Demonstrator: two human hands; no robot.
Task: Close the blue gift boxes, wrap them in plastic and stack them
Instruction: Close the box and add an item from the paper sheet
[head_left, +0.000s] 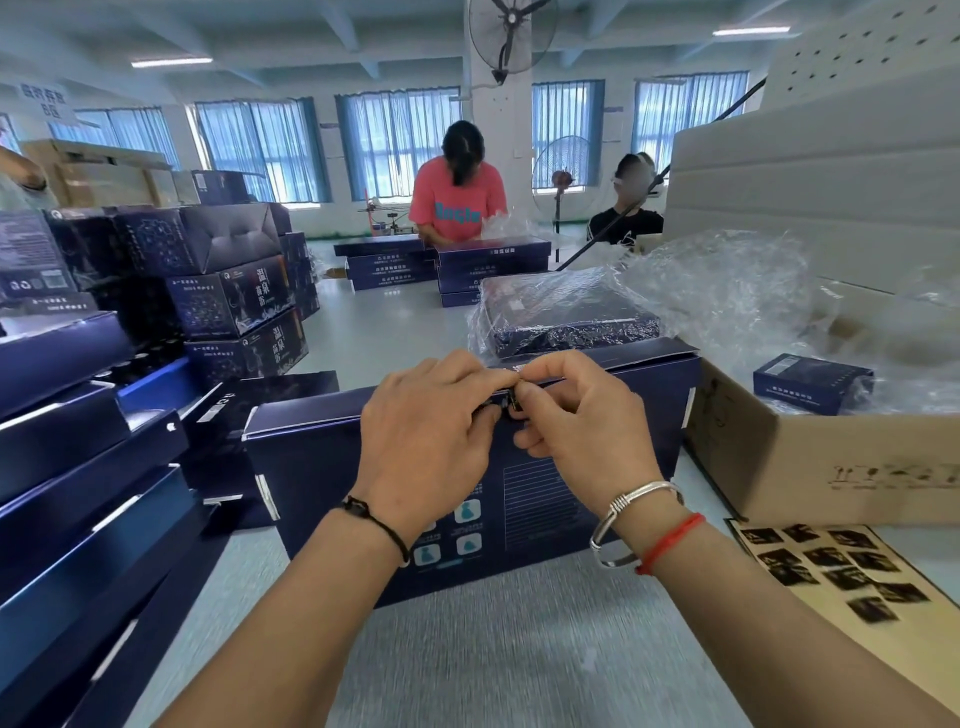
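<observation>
A dark blue gift box (322, 457) stands tilted on the table in front of me, its printed face toward me. Both hands meet at the middle of its top edge. My left hand (426, 431) curls its fingers over that edge, and my right hand (576, 415) pinches a small dark piece there, thumb against forefinger. What exactly is pinched is hidden by the fingers. Just behind lies another blue box wrapped in clear plastic (566, 312). More plastic film (727, 296) billows to the right of it.
Stacks of blue boxes (228, 296) fill the left side, with flat ones (78, 493) at my left elbow. An open cardboard carton (810, 467) holding a small blue box (813, 382) sits right. A sticker sheet (841, 571) lies front right. Two people work behind further stacked boxes (441, 265).
</observation>
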